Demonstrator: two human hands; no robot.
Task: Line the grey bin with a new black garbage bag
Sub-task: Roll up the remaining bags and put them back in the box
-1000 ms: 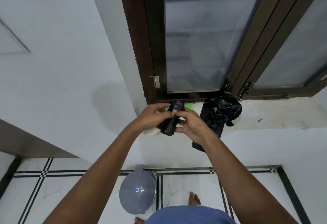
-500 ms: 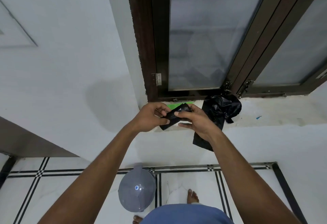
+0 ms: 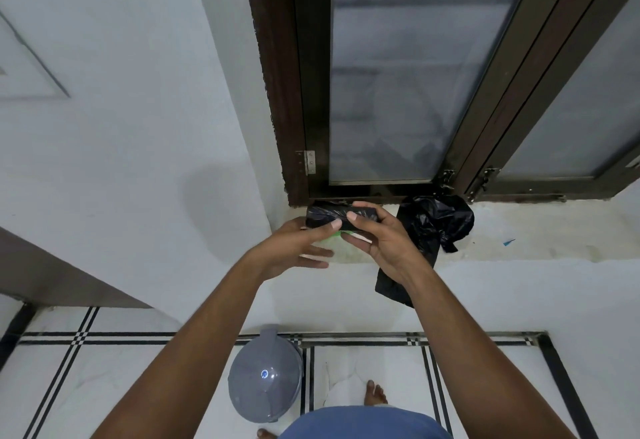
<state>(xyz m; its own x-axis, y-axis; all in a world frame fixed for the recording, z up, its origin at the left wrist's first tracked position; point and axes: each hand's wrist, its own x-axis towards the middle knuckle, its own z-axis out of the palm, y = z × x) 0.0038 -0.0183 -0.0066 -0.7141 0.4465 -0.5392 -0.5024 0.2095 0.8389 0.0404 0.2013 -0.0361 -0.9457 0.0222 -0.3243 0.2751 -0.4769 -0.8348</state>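
A black roll of garbage bags (image 3: 337,217) lies level in front of me at the window sill's left end. My left hand (image 3: 294,248) pinches its left part with the thumb on top. My right hand (image 3: 381,241) grips its right end, thumb on top and fingers below. A loose black garbage bag (image 3: 433,224) sits crumpled on the sill to the right, one end hanging over the edge. The grey bin (image 3: 265,374) stands on the floor below, its domed lid closed.
The concrete window sill (image 3: 554,230) runs to the right under a dark wooden frame (image 3: 277,92) with frosted panes. A green scrap (image 3: 334,236) peeks out under the roll. A white wall is on the left; my bare foot (image 3: 375,393) is beside the bin.
The roll has turned from nearly upright to level between both hands. My hands have shifted a little toward the sill.
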